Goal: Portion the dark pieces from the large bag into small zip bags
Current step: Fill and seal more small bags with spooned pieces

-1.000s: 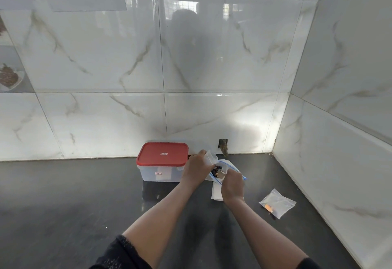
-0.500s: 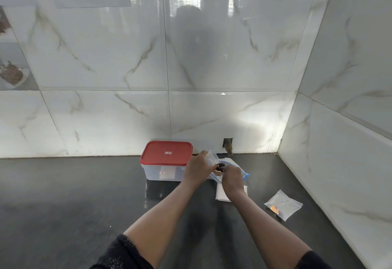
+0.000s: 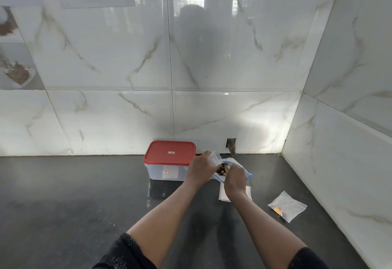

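Large bag (image 3: 237,163) lies slack on the dark counter (image 3: 84,194): thin, limp film, best steadied by its blue zip rim. Small zip bag (image 3: 215,157), light and floppy, is pinched at its lip by the left hand (image 3: 200,170) just above. Dark pieces (image 3: 221,168) in the mouth look loose and light. The right hand (image 3: 234,180) dips its fingers among them, but I cannot tell its grip.

Both arms reach forward, grips close together.
Bare forearms run out from dark sleeves (image 3: 125,254) and converge. The left grip (image 3: 200,170) curls its fingers round a small zip bag (image 3: 215,157), back of the hand up. The right grip (image 3: 235,180), just beside it, bends down at the wrist, fingers curled, fingertips hidden.
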Demonstrator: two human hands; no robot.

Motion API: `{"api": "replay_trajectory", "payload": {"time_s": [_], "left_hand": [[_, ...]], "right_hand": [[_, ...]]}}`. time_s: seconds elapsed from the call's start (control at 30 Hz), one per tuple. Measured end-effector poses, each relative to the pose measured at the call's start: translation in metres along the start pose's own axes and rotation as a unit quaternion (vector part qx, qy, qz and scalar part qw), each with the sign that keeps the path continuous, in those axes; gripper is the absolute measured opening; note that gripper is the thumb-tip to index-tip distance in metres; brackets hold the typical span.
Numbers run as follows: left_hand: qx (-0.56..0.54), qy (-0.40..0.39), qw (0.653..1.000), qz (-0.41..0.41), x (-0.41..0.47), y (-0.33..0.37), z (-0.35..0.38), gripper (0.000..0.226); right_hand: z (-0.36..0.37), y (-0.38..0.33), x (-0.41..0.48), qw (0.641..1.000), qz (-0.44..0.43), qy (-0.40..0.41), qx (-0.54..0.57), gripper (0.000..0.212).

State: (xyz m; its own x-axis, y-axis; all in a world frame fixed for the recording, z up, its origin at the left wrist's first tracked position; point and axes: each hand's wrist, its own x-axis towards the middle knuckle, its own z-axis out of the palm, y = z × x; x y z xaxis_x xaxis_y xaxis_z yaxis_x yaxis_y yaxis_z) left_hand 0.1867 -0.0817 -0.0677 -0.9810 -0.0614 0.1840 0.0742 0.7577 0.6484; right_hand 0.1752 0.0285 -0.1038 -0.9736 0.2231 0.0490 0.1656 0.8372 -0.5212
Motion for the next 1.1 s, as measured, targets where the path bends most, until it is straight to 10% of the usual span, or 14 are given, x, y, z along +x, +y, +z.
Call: {"api": "replay_trajectory", "payload": {"time_s": [1.1], "left_hand": [[-0.021, -0.003, 1.0, -0.005, 0.005, -0.012, 0.003, 0.041]], "right_hand": [[-0.001, -0.003, 0.001, 0.999, -0.017, -0.024, -0.013, 0.028]]}}
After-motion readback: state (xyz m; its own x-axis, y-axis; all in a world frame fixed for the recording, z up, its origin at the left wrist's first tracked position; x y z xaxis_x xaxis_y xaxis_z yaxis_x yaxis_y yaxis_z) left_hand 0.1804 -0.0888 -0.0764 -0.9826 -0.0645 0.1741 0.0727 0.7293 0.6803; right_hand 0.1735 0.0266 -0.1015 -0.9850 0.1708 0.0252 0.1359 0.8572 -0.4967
